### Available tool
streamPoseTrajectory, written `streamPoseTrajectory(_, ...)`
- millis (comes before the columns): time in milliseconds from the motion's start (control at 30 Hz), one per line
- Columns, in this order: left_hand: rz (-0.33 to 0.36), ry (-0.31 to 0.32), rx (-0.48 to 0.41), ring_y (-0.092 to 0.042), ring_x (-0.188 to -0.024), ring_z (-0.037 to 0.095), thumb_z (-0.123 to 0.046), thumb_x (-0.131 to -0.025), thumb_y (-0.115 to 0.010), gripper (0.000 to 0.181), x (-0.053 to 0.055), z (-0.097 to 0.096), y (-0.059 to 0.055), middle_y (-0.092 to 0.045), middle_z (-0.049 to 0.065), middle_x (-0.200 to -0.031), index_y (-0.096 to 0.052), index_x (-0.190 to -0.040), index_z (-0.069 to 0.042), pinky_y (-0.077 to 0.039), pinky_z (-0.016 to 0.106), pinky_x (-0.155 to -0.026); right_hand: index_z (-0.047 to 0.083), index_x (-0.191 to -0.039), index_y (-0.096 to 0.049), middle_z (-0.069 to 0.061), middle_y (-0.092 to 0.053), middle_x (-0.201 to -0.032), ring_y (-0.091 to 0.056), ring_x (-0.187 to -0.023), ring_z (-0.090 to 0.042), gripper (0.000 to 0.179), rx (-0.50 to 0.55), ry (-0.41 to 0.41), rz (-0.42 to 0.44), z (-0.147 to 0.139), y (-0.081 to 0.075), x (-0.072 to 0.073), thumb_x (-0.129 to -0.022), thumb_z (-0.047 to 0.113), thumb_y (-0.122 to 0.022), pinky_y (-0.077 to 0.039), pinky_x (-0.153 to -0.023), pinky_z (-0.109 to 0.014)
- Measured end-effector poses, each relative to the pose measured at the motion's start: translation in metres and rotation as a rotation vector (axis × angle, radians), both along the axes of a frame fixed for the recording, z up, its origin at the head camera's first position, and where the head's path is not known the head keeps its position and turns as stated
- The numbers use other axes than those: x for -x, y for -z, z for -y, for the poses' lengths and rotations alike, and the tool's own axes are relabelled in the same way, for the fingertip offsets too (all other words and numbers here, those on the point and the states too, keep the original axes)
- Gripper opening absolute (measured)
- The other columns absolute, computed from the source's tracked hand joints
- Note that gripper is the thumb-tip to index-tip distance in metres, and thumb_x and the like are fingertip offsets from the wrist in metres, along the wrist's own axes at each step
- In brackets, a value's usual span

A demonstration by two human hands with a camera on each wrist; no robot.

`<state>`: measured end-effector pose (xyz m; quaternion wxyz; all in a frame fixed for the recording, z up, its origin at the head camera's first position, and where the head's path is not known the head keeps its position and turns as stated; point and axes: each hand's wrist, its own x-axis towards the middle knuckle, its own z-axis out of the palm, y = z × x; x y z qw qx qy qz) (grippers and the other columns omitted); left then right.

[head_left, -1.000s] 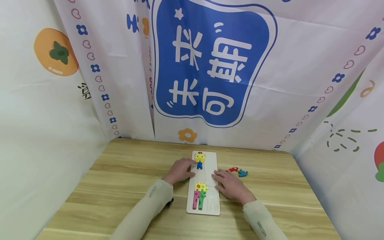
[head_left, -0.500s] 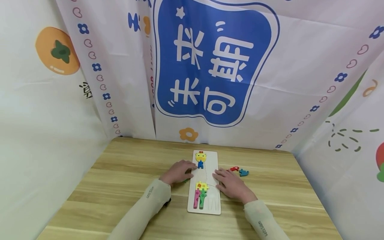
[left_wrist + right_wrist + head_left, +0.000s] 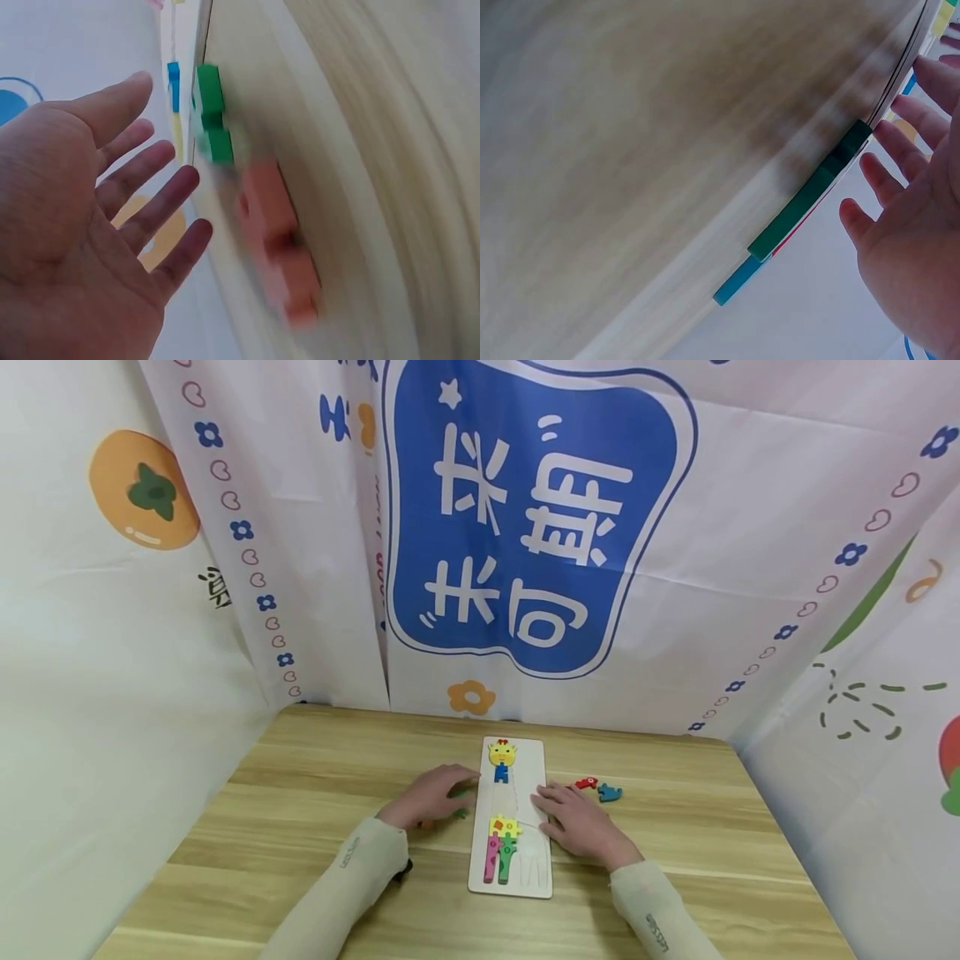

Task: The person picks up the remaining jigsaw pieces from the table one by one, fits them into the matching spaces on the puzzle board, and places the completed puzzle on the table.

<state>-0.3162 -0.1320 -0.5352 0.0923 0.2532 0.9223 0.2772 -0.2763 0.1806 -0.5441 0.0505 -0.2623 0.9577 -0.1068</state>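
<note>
A white puzzle board (image 3: 530, 760) lies lengthwise on the table, bearing a yellow giraffe-head piece (image 3: 502, 753), a blue piece (image 3: 501, 774) below it, and yellow (image 3: 505, 826), pink (image 3: 491, 858) and green (image 3: 506, 862) pieces lower down. My left hand (image 3: 429, 795) hovers just left of the board, holding nothing. In the left wrist view its fingers are spread, beside a loose green piece (image 3: 212, 101) and an orange-red piece (image 3: 276, 217). At the board's right edge, my right hand (image 3: 581, 827) rests with fingers extended.
Right of the board lie a red piece (image 3: 586, 783) and a teal piece (image 3: 610, 792). A dark green piece (image 3: 814, 195) shows near the right hand in its wrist view. Printed cloth (image 3: 600, 697) hangs behind the wooden table (image 3: 675, 827).
My left hand has moved left, off the board's edge and over the loose pieces beside it. The right hand and the pieces on the board stay put.
</note>
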Motion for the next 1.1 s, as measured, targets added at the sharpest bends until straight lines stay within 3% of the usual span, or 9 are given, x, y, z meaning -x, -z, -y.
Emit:
streamPoseTrajectory(167,-0.017,-0.009,0.033,-0.056,-0.136,0.033,-0.023,-0.096,-0.075,0.054,-0.014,0.031,-0.003,-0.062,0.011,-0.145,-0.059,-0.145,-0.009,-0.044,0.053,-0.115,0.014,-0.154,-0.052,-0.007,-0.045,-0.162,-0.034,-0.154,-0.033,0.053,0.003,-0.002,0.004,0.000,0.000,0.000,-0.106,0.036,-0.059,-0.025,-0.127,-0.056)
streamPoseTrajectory(433,-0.141,0.013,0.105,-0.063,-0.124,0.035,-0.027,-0.090,-0.083,0.053,-0.035,0.073,-0.007,-0.067,0.014,-0.135,-0.066,-0.134,-0.004,-0.050,0.056,-0.106,0.016,-0.154,-0.051,-0.005,-0.045,-0.163,-0.035,-0.154,-0.032,0.053,-0.005,0.002,-0.002,0.000,0.001,0.001,-0.106,0.038,-0.059,-0.025,-0.127,-0.055)
streamPoseTrajectory(600,-0.133,0.028,0.113,-0.067,-0.110,0.026,-0.026,-0.085,-0.087,0.051,-0.038,0.077,-0.007,-0.072,0.007,-0.122,-0.070,-0.129,-0.007,-0.054,0.050,-0.096,0.017,-0.154,-0.051,-0.005,-0.045,-0.162,-0.035,-0.154,-0.032,0.053,-0.003,0.004,-0.002,0.000,0.003,0.001,-0.106,0.038,-0.059,-0.026,-0.127,-0.056)
streamPoseTrajectory(700,-0.164,0.051,0.109,-0.066,-0.099,0.020,-0.020,-0.082,-0.089,0.042,-0.038,0.075,-0.004,-0.072,0.004,-0.114,-0.074,-0.120,-0.009,-0.055,0.043,-0.087,0.016,-0.154,-0.051,-0.007,-0.046,-0.162,-0.035,-0.154,-0.033,0.053,0.008,0.001,0.005,0.000,0.001,0.000,-0.106,0.037,-0.059,-0.025,-0.126,-0.056)
streamPoseTrajectory(800,-0.212,0.079,0.113,-0.061,-0.088,0.015,-0.016,-0.083,-0.086,0.029,-0.037,0.072,-0.001,-0.071,0.002,-0.105,-0.076,-0.110,-0.011,-0.051,0.034,-0.077,0.016,-0.154,-0.051,-0.007,-0.045,-0.162,-0.035,-0.154,-0.033,0.053,0.011,0.006,0.013,0.000,0.000,-0.001,-0.106,0.037,-0.059,-0.025,-0.127,-0.056)
streamPoseTrajectory(900,-0.213,0.090,0.097,-0.055,-0.080,0.013,-0.013,-0.086,-0.082,0.019,-0.037,0.069,-0.001,-0.067,0.000,-0.096,-0.076,-0.104,-0.012,-0.045,0.028,-0.070,0.016,-0.154,-0.051,-0.006,-0.045,-0.163,-0.034,-0.155,-0.033,0.054,0.008,0.010,0.018,0.000,-0.002,-0.002,-0.106,0.037,-0.060,-0.024,-0.127,-0.056)
streamPoseTrajectory(967,-0.192,0.085,0.080,-0.053,-0.078,0.013,-0.012,-0.089,-0.079,0.017,-0.038,0.067,-0.002,-0.064,0.000,-0.094,-0.075,-0.105,-0.011,-0.043,0.028,-0.069,0.015,-0.154,-0.051,-0.007,-0.045,-0.162,-0.035,-0.154,-0.033,0.054,0.009,0.005,0.016,0.000,-0.002,-0.002,-0.106,0.036,-0.060,-0.024,-0.127,-0.057)
streamPoseTrajectory(1100,-0.150,0.046,0.027,-0.061,-0.087,0.015,-0.014,-0.096,-0.073,0.021,-0.039,0.065,-0.004,-0.064,0.000,-0.102,-0.074,-0.117,-0.008,-0.052,0.032,-0.074,0.014,-0.154,-0.051,-0.007,-0.046,-0.162,-0.035,-0.154,-0.033,0.054,0.012,-0.001,0.013,0.000,-0.002,-0.002,-0.106,0.036,-0.060,-0.025,-0.127,-0.057)
